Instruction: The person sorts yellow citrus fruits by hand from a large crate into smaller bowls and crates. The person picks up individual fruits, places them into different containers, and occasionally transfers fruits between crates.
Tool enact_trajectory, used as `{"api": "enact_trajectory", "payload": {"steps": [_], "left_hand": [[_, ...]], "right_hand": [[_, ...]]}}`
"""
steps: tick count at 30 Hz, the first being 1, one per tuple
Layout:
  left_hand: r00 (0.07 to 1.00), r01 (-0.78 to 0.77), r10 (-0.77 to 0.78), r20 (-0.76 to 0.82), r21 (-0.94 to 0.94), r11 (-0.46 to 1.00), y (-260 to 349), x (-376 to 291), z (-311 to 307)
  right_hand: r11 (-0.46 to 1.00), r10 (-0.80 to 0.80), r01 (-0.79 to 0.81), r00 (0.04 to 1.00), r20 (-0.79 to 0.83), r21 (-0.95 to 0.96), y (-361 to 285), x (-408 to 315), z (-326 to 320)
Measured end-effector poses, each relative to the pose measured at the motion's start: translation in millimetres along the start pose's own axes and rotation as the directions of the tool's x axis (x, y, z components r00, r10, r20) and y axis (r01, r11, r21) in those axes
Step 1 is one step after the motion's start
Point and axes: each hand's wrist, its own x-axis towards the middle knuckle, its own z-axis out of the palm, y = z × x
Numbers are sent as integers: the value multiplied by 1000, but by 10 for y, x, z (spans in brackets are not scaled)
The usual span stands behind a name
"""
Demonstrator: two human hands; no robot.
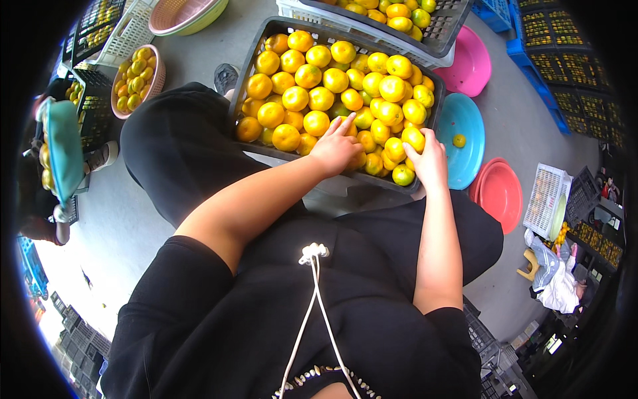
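Observation:
A black plastic crate [249, 60] full of yellow-orange citrus fruit, some tinged green, stands before me. My left hand [337, 148] lies over the fruit at the crate's near side, with two fingers stretched out; what is under its palm is hidden. At the near right corner my right hand [427, 158] has its thumb and fingers around an orange citrus fruit [413, 139]. A greenish-yellow fruit [403, 175] lies in the corner just below that hand.
Beyond it, another black crate [448, 30] of fruit rests on a white one. Pink [466, 65], blue [461, 162] and red [502, 194] basins stand at the right. A fruit basket [158, 75] is at the left. One person [558, 287] sits far right; another stands at the left edge.

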Motion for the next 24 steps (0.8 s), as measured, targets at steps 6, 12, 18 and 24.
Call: {"api": "enact_trajectory", "payload": {"steps": [6, 12, 18, 24], "left_hand": [[999, 15, -16, 29, 21, 1000, 107, -11, -92], [998, 59, -60, -29, -20, 998, 35, -49, 29], [995, -11, 13, -97, 18, 1000, 129, 40, -67], [999, 25, -24, -21, 65, 998, 120, -61, -104]], "right_hand": [[673, 243, -138, 969, -40, 726, -87, 17, -24], [451, 393, -35, 905, -163, 892, 26, 437, -45], [145, 832, -594, 506, 228, 791, 2903, 549, 548], [36, 894, -490, 405, 190, 871, 2700, 470, 1072]]}}
